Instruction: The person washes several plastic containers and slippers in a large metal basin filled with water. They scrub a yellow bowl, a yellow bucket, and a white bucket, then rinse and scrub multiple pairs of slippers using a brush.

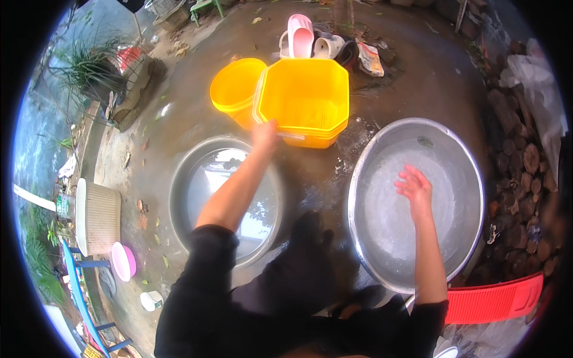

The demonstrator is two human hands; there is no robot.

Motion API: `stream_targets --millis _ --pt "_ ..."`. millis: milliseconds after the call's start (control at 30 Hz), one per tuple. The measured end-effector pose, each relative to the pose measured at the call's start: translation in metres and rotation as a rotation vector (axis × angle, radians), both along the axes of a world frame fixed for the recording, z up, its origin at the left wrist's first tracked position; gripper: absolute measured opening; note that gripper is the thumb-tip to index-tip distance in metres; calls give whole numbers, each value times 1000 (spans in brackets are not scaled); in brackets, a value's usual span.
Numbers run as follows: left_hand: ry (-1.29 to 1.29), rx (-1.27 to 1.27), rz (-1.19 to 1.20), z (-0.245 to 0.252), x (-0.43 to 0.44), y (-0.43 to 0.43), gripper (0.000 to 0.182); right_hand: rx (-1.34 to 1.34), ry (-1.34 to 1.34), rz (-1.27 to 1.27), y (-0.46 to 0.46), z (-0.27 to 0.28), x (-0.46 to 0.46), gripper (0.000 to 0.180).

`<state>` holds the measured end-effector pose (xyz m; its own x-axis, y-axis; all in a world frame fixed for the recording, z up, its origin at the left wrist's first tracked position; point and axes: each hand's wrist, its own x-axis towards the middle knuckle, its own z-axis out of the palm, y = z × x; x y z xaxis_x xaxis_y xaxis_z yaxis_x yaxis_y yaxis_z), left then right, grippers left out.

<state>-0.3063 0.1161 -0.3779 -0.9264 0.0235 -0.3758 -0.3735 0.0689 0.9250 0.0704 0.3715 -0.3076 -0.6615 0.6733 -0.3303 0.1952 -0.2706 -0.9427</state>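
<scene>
My left hand (265, 134) grips the handle at the near left corner of an octagonal yellow plastic bucket (309, 96). Close beside it on the left stands a round yellow bucket (239, 87). My left forearm crosses a round metal basin of water (179, 201), whose surface reflects light. On the right, my right hand (415, 185) hangs over a large metal basin (380, 223), fingers spread and empty. A green leaf (425, 142) lies inside that basin near its far side.
Pink and white clogs (300, 38) stand behind the buckets beside a printed packet (370, 59). A red plastic washboard (492, 300) is at the lower right, near stacked logs (531, 159). At left are a ribbed planter (100, 219), a pink bowl (124, 262) and a blue bench (80, 295).
</scene>
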Motion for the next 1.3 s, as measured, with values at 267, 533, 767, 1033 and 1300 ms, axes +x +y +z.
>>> stream_targets --millis 267,533,767,1033,1300 --pt "81 -365 172 2 -17 -21 74 -2 -139 -139 11 -29 57 28" --pt "-22 2 93 -18 -166 -77 56 -94 -286 -182 3 -59 115 21" --pt "63 201 367 -24 -161 -86 38 -81 -346 -162 -2 -74 131 20" --pt "550 88 255 92 -172 -132 39 -116 -340 -112 -12 -85 154 20" --pt "574 205 -482 231 -26 -47 32 -15 -223 -111 -9 -96 160 20"
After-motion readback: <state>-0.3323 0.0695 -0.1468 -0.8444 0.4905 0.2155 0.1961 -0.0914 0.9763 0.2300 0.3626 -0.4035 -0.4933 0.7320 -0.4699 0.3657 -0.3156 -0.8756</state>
